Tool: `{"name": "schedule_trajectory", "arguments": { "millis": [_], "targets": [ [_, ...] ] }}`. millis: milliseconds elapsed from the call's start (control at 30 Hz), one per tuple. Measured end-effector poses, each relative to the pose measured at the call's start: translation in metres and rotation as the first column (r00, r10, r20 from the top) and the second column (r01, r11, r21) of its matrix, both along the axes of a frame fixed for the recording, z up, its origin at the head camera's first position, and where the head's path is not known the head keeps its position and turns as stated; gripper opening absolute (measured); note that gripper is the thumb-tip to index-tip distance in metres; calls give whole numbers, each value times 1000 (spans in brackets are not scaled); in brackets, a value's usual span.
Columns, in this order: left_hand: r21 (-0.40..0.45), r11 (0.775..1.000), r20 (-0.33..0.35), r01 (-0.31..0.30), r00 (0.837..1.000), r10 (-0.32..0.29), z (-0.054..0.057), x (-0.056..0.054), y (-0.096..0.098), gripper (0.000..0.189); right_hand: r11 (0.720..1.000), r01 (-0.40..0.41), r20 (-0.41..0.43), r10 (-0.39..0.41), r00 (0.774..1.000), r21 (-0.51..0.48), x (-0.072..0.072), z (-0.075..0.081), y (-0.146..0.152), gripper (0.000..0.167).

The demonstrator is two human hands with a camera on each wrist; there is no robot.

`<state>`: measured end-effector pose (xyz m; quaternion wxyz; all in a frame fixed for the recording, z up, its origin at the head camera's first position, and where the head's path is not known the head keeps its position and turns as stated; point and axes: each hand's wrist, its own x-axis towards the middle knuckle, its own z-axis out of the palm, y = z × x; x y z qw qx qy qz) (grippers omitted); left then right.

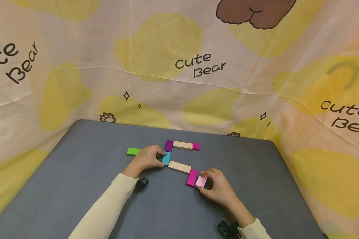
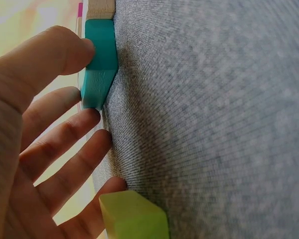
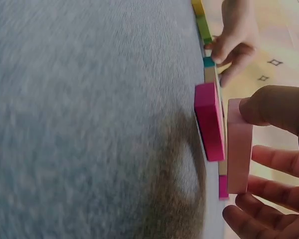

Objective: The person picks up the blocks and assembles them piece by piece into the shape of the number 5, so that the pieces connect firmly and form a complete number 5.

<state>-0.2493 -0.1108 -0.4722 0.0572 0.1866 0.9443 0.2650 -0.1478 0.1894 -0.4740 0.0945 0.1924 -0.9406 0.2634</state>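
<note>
In the middle of the head view, your left hand [image 1: 149, 156] grasps the blue block [image 1: 166, 158], thumb at its near end and fingertip at its far end. The left wrist view shows your other fingers spread below that block, the lowest beside the green block [image 2: 134, 216]. In the head view this green piece lies left of centre, its right part hidden behind your hand.

Your right hand [image 1: 219, 187], right of centre and lower in the frame, grasps the pale pink block [image 1: 201, 181] between thumb and fingers. You hold it just to the right of the magenta block [image 1: 192, 178], with a narrow gap between them; whether it touches the grey table [image 1: 77, 186] cannot be told.

Above the blue block sits the purple block [image 1: 169, 146], end to end with it. From the purple one, the upper wooden block [image 1: 182, 145] runs right to the small magenta block [image 1: 196, 146]. The lower wooden block [image 1: 179, 167] slants down and right from the blue block towards the magenta one.

Both your sleeves [image 1: 107, 205] are cream, and a printed cloth [image 1: 155, 49] with "Cute Bear" lettering fills the upper part of the frame
</note>
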Motion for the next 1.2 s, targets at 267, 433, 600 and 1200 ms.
{"name": "schedule_trajectory", "arguments": {
  "millis": [267,433,600,1200],
  "targets": [
    [7,1000,5,-5,1000,5,0,0,0,45,993,-116,-1,116,993,16,6,-2,-11,41],
    [-5,1000,7,-3,1000,3,0,0,0,46,984,-174,8,174,985,23,11,-2,-20,40],
    [-7,1000,6,-3,1000,3,0,0,0,46,977,-211,5,211,977,31,14,-2,-26,40],
    [-11,1000,3,-3,1000,3,-1,-1,-1,45,956,-291,-2,291,957,39,19,-3,-39,40]
  ]
}}
